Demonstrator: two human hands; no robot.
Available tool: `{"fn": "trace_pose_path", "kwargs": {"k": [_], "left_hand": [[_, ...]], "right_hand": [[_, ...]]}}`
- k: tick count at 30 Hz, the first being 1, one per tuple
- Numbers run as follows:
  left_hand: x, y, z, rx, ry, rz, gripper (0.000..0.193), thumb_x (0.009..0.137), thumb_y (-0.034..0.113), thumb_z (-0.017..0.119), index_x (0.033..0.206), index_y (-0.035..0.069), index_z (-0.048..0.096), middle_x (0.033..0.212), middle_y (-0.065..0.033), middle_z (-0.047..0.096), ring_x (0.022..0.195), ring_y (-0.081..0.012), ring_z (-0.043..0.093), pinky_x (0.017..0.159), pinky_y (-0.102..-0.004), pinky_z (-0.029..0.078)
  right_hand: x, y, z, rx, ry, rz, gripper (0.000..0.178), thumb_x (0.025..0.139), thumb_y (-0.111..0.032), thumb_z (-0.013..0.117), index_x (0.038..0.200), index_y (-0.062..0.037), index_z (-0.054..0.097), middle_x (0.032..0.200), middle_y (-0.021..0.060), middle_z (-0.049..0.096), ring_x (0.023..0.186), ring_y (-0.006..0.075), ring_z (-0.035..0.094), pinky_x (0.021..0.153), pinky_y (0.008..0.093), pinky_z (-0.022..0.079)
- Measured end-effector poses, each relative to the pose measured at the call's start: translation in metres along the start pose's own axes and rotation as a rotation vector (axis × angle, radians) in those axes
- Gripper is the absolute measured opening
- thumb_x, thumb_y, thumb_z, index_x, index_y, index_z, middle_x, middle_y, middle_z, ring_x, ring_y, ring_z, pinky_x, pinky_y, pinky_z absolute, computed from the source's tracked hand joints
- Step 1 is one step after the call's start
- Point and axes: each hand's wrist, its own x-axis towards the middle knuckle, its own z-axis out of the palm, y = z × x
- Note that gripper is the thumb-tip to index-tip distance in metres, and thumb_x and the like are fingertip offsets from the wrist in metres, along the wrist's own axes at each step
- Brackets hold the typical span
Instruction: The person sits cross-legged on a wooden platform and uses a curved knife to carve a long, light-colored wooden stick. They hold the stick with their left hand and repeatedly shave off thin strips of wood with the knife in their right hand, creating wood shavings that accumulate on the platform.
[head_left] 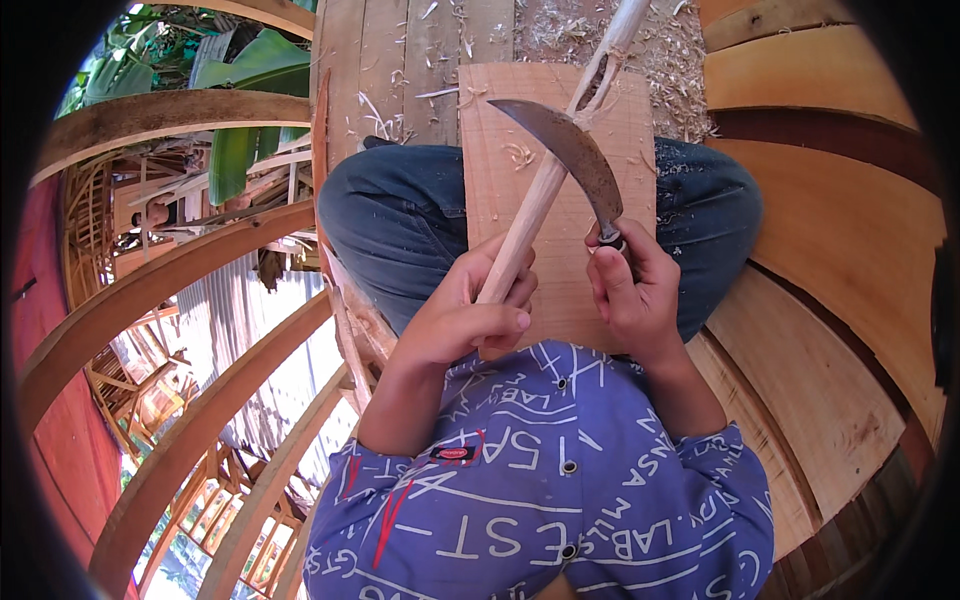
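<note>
My left hand (482,305) is closed around the lower end of a pale, peeled wooden stick (540,190), which slants up and away to the right. A rough, split hollow shows in the stick farther up. My right hand (635,285) grips the dark handle of a sickle (570,150) with a curved, spotted metal blade. The blade lies across the stick, its tip pointing left; whether its edge bites into the wood I cannot tell. Beneath both is a flat wooden board (500,215), resting across my lap between my knees.
Wood shavings (675,60) litter the plank floor (430,65) ahead, with a few curls on the board. Curved-looking wooden rails (190,255) run along the left, with green leaves (255,75) beyond. Wide wooden planks (830,220) close in the right side.
</note>
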Motion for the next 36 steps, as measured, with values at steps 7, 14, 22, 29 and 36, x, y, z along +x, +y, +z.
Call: {"fn": "trace_pose_path", "kwargs": {"k": [7,14,22,29,36], "left_hand": [[-0.004,-0.012,0.002,-0.137,0.014,0.008,0.034,0.075,0.0,0.064,0.09,0.008,0.035,0.065,0.0009,0.038,0.043,-0.005,0.038,0.037,-0.0212,0.031],[-0.004,0.0,0.02,0.405,0.233,0.064,0.037,0.072,0.006,0.067,0.094,0.007,0.038,0.065,0.003,0.035,0.048,-0.0034,0.035,0.04,-0.0194,0.029],[-0.003,0.006,0.027,0.102,0.078,-0.013,0.044,0.074,0.002,0.064,0.109,0.004,0.037,0.066,0.0018,0.038,0.048,-0.0041,0.037,0.042,-0.0199,0.03],[-0.002,0.011,0.039,0.308,0.221,0.079,0.04,0.072,0.007,0.07,0.089,0.009,0.034,0.063,0.0021,0.034,0.046,-0.0031,0.034,0.039,-0.0199,0.026],[0.005,0.015,0.039,0.394,0.236,0.129,0.04,0.071,0.01,0.072,0.088,0.009,0.035,0.062,0.003,0.034,0.046,-0.0027,0.033,0.038,-0.0201,0.025]], "right_hand": [[0.026,-0.006,-0.053,0.157,0.102,0.096,0.019,0.093,-0.019,0.062,0.097,-0.0006,0.058,0.064,-0.004,0.051,0.05,0.0013,0.045,0.044,0.0183,0.032],[0.015,-0.011,-0.054,0.162,-0.421,0.256,0.021,0.094,-0.015,0.059,0.104,0.003,0.06,0.061,-0.003,0.051,0.045,0.0007,0.04,0.041,0.0178,0.032],[0.012,-0.017,-0.042,0.352,0.037,0.127,0.02,0.096,-0.018,0.056,0.101,0.0008,0.058,0.062,-0.0022,0.05,0.044,0.001,0.04,0.04,0.0176,0.03],[0.013,-0.027,-0.076,0.366,-0.25,0.112,0.018,0.096,-0.017,0.055,0.097,0.0012,0.059,0.061,-0.0008,0.05,0.044,0.0011,0.04,0.039,0.0181,0.029],[0.015,-0.016,-0.046,0.328,-0.119,0.192,0.018,0.095,-0.013,0.056,0.101,0.003,0.06,0.06,-0.0015,0.049,0.043,0.0016,0.04,0.04,0.0183,0.029]]}}
